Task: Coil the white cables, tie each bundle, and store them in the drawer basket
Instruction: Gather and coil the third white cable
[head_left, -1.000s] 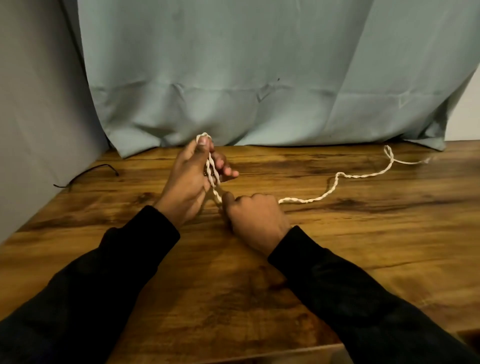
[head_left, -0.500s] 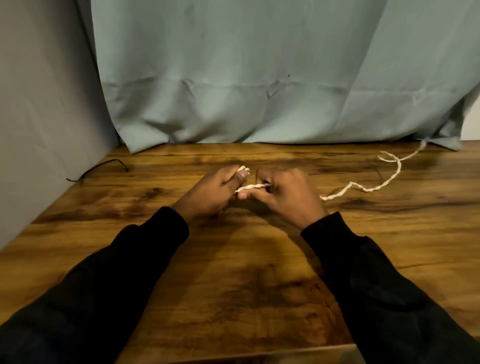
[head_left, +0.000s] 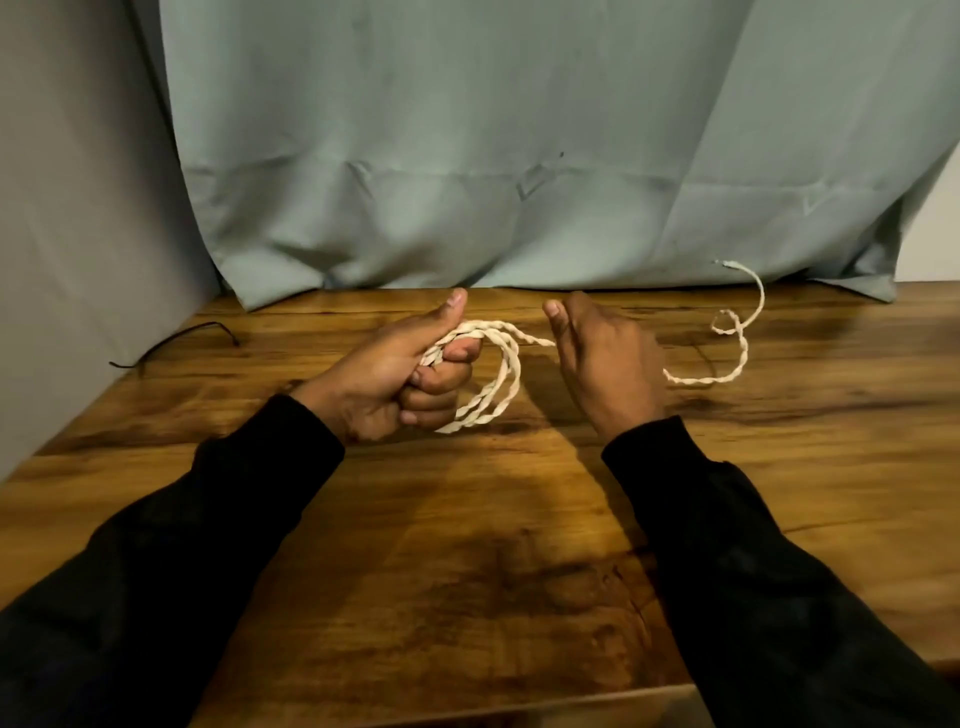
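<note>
Now | left hand (head_left: 387, 382) grips white cable (head_left: 506, 382) loops | right hand (head_left: 605, 358) pinches strand beside

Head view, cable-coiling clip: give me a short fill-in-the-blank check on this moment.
1. The loops of the white cable are gripped in the ____ hand.
2. The cable's free tail trails toward the ____ side of the wooden table.
3. A thin ____ wire lies near the table's left edge.

Missing words: left; right; black

White twisted cable (head_left: 506, 374), brown grained table (head_left: 467, 545), pale teal curtain (head_left: 467, 156), black sleeves (head_left: 208, 519).
</note>
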